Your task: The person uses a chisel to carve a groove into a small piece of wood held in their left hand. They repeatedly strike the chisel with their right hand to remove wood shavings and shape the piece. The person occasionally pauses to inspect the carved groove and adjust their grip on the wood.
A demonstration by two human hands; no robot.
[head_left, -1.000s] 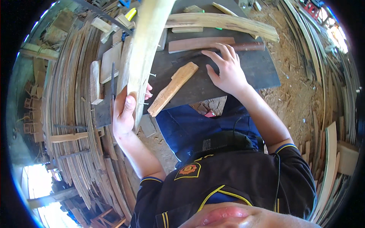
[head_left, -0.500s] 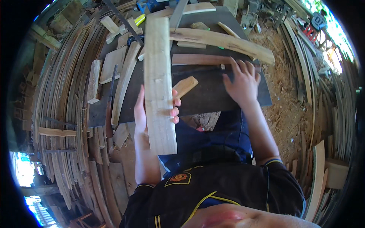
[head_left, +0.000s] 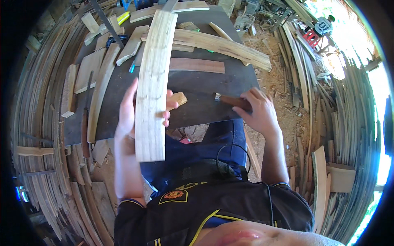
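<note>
Left hand (head_left: 129, 119) clamped on pale plank (head_left: 152, 86), lifted at frame centre; right hand (head_left: 256, 112) closed on brown-handled tool (head_left: 232, 101) on table (head_left: 197, 82); plank apparently uncut, shaping work outstanding.

Strong daylight is flooding the scene from beyond the right hand (head_left: 256, 112), where the upper right rim is burning out to near white. The plank (head_left: 152, 82) in the left hand (head_left: 127, 119) is catching full light and showing its grain sharply. The dark bench top (head_left: 205, 88) between the hands is carrying a dull sheen and soft shadows under the wood pieces. Left of the left hand, stacked slats are sinking into shade. Fisheye distortion is bending straight boards into arcs toward the rim, and a black vignette is ringing the frame. Focus is holding crisp at centre; the bottom edge, nearest the camera, is blurring.
</note>
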